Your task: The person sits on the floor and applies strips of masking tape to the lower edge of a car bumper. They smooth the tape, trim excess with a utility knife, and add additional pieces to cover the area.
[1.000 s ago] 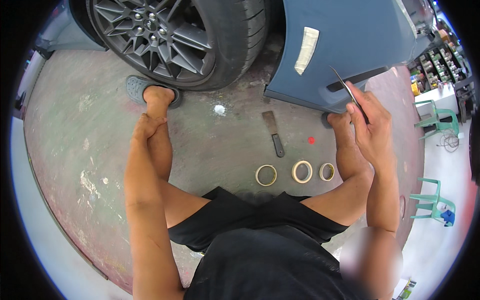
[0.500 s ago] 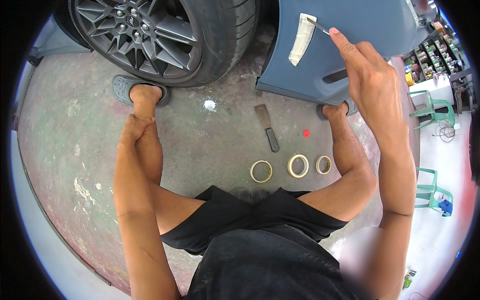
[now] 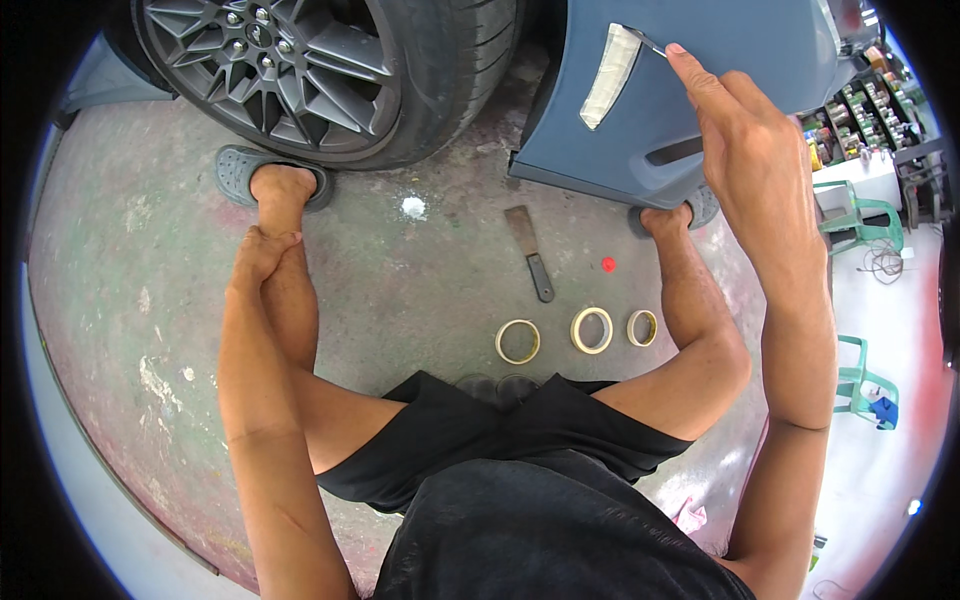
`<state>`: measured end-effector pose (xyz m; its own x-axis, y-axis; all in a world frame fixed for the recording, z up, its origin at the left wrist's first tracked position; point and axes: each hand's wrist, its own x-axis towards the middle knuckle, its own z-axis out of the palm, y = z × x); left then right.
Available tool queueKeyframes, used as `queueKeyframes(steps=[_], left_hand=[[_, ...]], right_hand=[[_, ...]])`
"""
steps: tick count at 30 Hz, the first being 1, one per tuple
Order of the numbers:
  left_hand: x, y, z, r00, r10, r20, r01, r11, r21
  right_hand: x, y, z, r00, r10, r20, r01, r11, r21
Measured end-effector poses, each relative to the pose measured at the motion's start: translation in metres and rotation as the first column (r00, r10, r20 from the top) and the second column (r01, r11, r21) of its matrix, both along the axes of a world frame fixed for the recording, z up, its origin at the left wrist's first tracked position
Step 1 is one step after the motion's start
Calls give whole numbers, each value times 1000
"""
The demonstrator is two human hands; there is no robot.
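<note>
My right hand (image 3: 755, 135) is closed around a thin-bladed cutter knife (image 3: 648, 42), index finger stretched along it; the handle is hidden in the palm. Its blade lies against the top right corner of a strip of cream masking tape (image 3: 610, 80). That strip is stuck on a blue-grey car body panel (image 3: 690, 90), right of the wheel. Down at the left, my left hand (image 3: 262, 255) is wrapped around my own lower shin (image 3: 290, 280), above the grey clog.
A black-handled scraper (image 3: 530, 255), a red cap-like piece (image 3: 608, 265) and three tape rolls (image 3: 518, 342) lie on the concrete floor. White powder (image 3: 414, 208) sits near the tyre (image 3: 470, 80). Green plastic chairs (image 3: 862, 215) stand at the right.
The knife's tip has shifted right, from on the tape's upper end to its right corner, with my right hand moving slightly right. My left hand keeps its hold on the shin.
</note>
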<state>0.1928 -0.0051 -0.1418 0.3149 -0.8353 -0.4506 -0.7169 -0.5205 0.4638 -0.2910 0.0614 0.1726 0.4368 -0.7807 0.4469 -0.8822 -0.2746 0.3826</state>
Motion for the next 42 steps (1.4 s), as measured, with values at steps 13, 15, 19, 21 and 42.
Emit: queueKeyframes(steps=[13, 15, 19, 21, 42], left_hand=[[5, 0, -7, 1000, -14, 2, 14, 999, -30], [6, 0, -7, 1000, -2, 6, 2, 1000, 5], [8, -1, -8, 999, 10, -44, -9, 1000, 30], [7, -1, -6, 1000, 0, -16, 0, 1000, 20], [11, -1, -12, 999, -22, -33, 22, 1000, -13]], right_hand=[[36, 17, 10, 982, -179, -66, 185, 978, 96], [40, 18, 10, 975, -206, -82, 215, 968, 129], [44, 17, 8, 976, -205, -73, 212, 972, 104], [45, 17, 7, 976, -203, -75, 209, 974, 86], [50, 22, 2, 982, -186, -13, 186, 982, 42]])
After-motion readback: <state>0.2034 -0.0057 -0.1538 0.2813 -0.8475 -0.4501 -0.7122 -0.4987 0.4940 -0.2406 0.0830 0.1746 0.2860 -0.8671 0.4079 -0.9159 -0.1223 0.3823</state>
